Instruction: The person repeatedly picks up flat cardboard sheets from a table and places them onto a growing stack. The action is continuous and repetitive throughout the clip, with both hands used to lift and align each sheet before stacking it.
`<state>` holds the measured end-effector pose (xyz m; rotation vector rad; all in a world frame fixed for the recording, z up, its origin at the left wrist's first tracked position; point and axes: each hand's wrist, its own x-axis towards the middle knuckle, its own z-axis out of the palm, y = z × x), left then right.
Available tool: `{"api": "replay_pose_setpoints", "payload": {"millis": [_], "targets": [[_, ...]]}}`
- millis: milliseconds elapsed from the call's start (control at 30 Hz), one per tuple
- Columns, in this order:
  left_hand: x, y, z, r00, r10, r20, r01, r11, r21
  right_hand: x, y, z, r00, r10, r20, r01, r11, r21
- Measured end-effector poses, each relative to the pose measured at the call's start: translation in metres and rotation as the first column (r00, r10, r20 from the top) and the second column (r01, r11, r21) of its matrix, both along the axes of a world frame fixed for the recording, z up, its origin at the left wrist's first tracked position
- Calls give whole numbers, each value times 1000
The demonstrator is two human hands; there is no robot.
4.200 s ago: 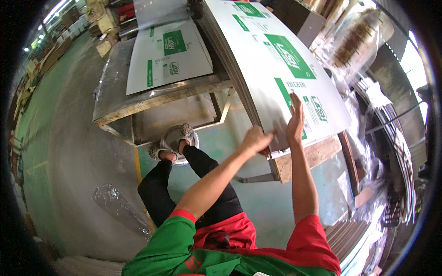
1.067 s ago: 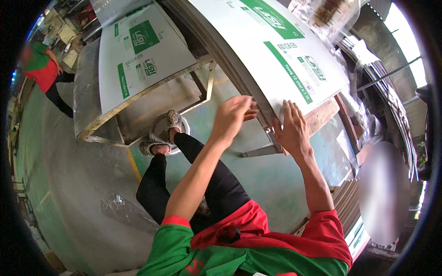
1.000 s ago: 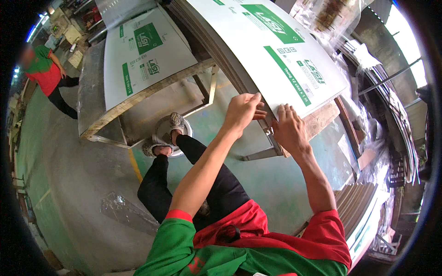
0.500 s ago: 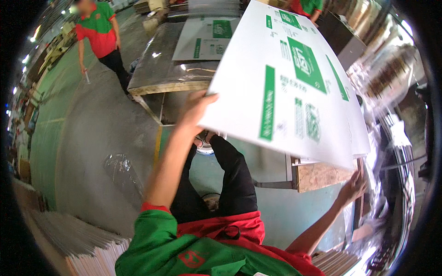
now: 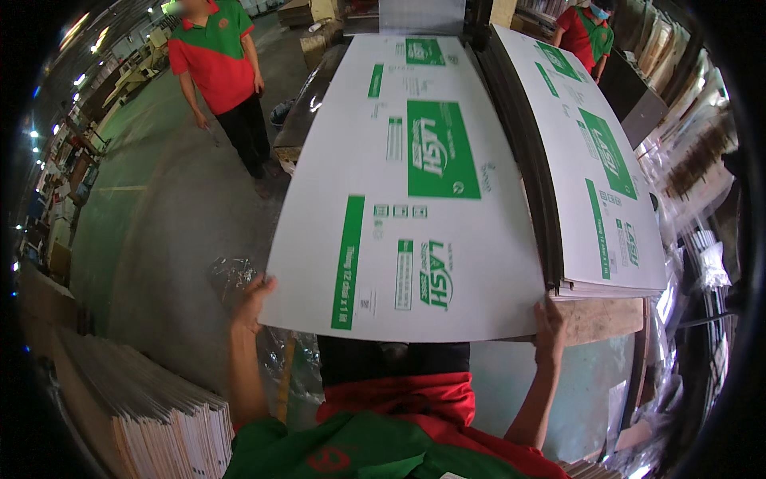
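While your left hand (image 5: 254,302) and right hand (image 5: 549,321) grip its near corners, one white, green-printed rectangular cardboard sheet (image 5: 383,176) is separated, left of the thick white-and-green cardboard stack (image 5: 571,172) (seemingly many remain there).

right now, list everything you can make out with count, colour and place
printed sheet: 1, white with green print, centre
sheet stack: 1, white and green top, right of centre
wooden board: 1, brown, under the stack's near end
table: 1, dark, partly hidden by the sheet
sheet bundle: 1, pale edges, lower left
clear plastic: pieces uncounted, transparent, floor and right side
co-workers: 2, red-and-green shirts, upper left and upper right
shirt: 1, green and red, lower edge
hands: 2, bare, at the sheet's near corners
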<state>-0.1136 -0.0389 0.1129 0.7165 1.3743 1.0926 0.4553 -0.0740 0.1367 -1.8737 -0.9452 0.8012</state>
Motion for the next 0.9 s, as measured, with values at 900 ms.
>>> {"api": "replay_pose_setpoints", "payload": {"millis": [900], "targets": [[63, -71, -40, 844, -1, -537, 50, 996, 77, 14, -67, -108, 963, -165, -214, 125, 974, -191]]}}
